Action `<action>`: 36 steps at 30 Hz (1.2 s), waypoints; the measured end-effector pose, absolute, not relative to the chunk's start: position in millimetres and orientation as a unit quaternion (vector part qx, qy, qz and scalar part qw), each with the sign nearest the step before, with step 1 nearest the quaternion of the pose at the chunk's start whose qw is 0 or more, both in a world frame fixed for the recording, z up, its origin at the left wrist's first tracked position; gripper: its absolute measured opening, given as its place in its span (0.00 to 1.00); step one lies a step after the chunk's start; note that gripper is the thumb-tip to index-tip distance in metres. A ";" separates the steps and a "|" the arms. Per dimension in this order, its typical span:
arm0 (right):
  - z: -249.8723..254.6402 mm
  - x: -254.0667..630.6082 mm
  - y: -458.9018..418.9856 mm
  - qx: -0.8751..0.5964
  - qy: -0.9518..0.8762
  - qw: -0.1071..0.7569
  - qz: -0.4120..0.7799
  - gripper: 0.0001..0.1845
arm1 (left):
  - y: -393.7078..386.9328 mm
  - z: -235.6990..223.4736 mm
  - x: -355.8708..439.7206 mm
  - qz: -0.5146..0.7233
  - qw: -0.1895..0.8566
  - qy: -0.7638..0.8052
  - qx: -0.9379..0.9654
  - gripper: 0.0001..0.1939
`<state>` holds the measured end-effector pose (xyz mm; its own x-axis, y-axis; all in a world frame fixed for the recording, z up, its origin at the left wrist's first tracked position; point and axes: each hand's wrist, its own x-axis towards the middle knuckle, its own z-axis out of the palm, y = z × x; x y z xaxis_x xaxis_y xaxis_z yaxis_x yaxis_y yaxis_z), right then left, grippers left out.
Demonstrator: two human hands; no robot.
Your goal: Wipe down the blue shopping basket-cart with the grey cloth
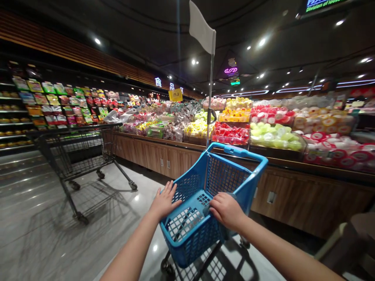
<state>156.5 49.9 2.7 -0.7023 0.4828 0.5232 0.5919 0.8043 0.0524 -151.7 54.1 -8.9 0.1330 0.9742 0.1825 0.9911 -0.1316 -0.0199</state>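
A small blue plastic shopping cart (191,248) stands in front of me, its basket showing bare lattice floor and walls. On its left rim rests my left hand (164,201), fingers spread and holding nothing. My right hand (227,210) is closed over the right rim, fingers curled inward. Under those fingers, and showing past the hand, is what looks like a grey-blue cloth (206,211); the palm hides most of it. From the cart's far end rises a thin pole with a whitish flag (202,29).
A dark metal shopping cart (79,152) stands to the left on the shiny floor. Ahead runs a wood-fronted counter (295,195) heaped with packaged sweets (231,132). Shelves of colourful packets (55,99) line the left wall. Something dark and blurred (351,246) sits at lower right.
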 end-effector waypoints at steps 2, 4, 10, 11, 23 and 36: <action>6.7 172.1 59.4 -0.295 -0.919 0.232 -0.121 0.15 | 51.4 -8.2 -153.3 -0.057 0.064 -0.652 -0.753 0.39; 12.3 194.9 73.9 -0.316 -0.912 0.224 -0.133 0.15 | 50.0 -8.3 -152.2 -0.057 0.067 -0.653 -0.752 0.39; 22.1 240.5 110.3 -0.411 -0.861 0.253 -0.162 0.15 | 46.1 -4.1 -134.7 -0.095 0.062 -0.660 -0.743 0.37; 21.2 239.4 112.1 -0.420 -0.856 0.256 -0.162 0.15 | 41.9 -1.9 -127.8 -0.107 0.058 -0.659 -0.742 0.36; 16.1 202.2 98.8 -0.462 -0.827 0.270 -0.174 0.14 | -34.7 -8.4 -25.3 -0.163 0.013 -0.611 -0.775 0.41; 2.3 152.3 58.1 -0.309 -0.907 0.247 -0.145 0.11 | -34.9 3.4 -74.5 -0.095 0.000 -0.648 -0.756 0.46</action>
<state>152.3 58.1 2.3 -0.6871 0.4889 0.5374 0.6320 0.7671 0.1100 -74.5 -34.9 3.4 0.1433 0.9792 0.1434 0.9791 -0.1614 0.1238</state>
